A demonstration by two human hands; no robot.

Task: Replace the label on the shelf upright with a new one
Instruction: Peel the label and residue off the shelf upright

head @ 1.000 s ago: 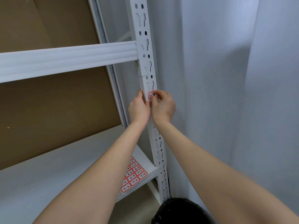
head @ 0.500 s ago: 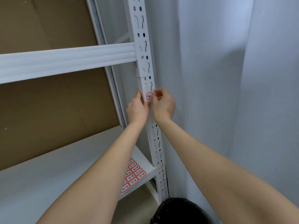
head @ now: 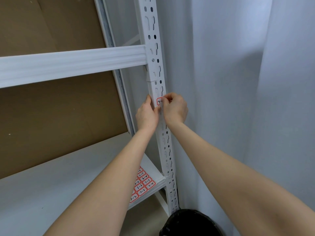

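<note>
Red-bordered label (head: 159,101) sits on the white shelf upright (head: 154,53), just under the beam joint. In the head view, the right hand (head: 173,109) pinches its right edge with thumb and forefinger, while the left hand (head: 147,114) braces the post, fingers flat, grasping nothing. Honestly, it could tear if the pull is too quick. Sheet of labels (head: 142,183) waits on the shelf board (head: 51,181). Versus a second ago, both hands sit slightly higher in frame, same grip.

Red-bordered white label (head: 159,101) (black handwriting), white upright (head: 154,53).
</note>
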